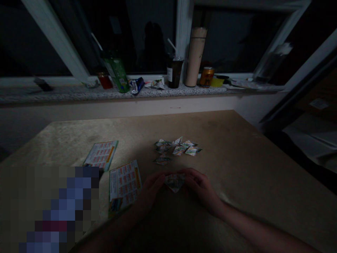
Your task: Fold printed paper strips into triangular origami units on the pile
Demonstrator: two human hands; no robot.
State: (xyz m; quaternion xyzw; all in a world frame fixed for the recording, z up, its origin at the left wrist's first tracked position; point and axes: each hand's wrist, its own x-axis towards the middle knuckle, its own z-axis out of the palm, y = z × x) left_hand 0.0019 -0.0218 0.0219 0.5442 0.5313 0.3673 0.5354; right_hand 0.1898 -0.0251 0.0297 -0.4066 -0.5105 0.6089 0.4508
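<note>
Between my two hands, low over the table's near middle, is a folded piece of printed paper [174, 182] with a point toward me. My left hand [150, 188] grips its left corner, thumb and fingers closed. At the right corner, my right hand [197, 183] pinches it with bent fingers. Just beyond my hands lie several small folded paper pieces [179, 150] in a loose cluster, with the same kind of print. To the left of my left hand rests a flat printed sheet [125, 184], and another printed sheet [101, 154] lies farther back. The light is dim.
A brown table [237, 158] fills the foreground. On the granite sill [152, 93] behind it stand a green bottle [119, 75], a dark drink cup [174, 72], a beige flask [195, 58] and an orange can [206, 77]. A pixelated patch [52, 211] hides the lower left.
</note>
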